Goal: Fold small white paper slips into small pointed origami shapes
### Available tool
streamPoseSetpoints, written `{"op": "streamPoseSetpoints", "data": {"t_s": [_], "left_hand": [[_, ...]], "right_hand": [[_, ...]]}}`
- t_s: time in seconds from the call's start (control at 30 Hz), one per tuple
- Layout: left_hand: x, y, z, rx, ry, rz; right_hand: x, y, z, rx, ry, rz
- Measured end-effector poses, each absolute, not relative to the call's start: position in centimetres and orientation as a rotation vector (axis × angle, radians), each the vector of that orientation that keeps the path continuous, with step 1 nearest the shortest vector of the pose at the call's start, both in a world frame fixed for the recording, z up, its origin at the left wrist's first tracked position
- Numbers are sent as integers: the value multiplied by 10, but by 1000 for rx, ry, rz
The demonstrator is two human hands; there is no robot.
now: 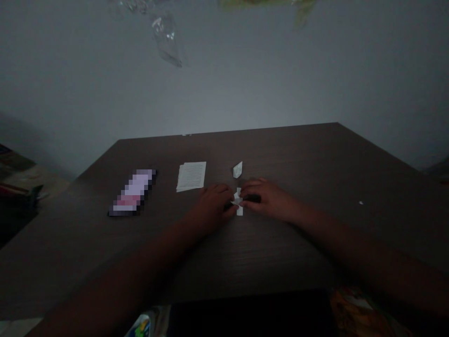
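Observation:
A small piece of folded white paper (pixel 238 200) lies on the dark table between my two hands, with flaps pointing toward and away from me. On its left side my left hand (pixel 215 206) pinches the edge between thumb and fingers. My right hand (pixel 263 199) grips the opposite side, its fingers curled and thumb on the paper. Just beyond them a second folded white paper piece (pixel 237 170) stands on the table. Left of that lies a small stack of printed paper sheets (pixel 191 176).
A phone (pixel 133 193) with a blurred-out screen lies at the left of the table (pixel 298 154). A tiny white scrap (pixel 361 202) is at the right. Behind the table rises a pale wall (pixel 245 84) with a clear plastic bag (pixel 168 40) on it.

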State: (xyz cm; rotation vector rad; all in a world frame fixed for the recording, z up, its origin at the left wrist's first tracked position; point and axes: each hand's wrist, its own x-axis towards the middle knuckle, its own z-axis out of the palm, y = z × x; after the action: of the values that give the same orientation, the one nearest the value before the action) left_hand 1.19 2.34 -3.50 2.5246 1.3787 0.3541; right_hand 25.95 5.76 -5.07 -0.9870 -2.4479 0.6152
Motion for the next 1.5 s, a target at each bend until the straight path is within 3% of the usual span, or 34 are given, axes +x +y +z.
{"op": "streamPoseSetpoints", "data": {"t_s": [0.2,0.43,0.83,1.5], "left_hand": [[16,20,-32,2512,1386,301],[17,17,-32,2598,1401,262],[23,14,-28,2569,1449,288],[23,12,-29,2782,1353,177]], "right_hand": [[263,46,-43,-1010,-2615,525],[252,-1,-25,-1285,-2828,117],[250,21,-24,-1507,-2806,79],[251,7,-15,-1422,-2841,54]]}}
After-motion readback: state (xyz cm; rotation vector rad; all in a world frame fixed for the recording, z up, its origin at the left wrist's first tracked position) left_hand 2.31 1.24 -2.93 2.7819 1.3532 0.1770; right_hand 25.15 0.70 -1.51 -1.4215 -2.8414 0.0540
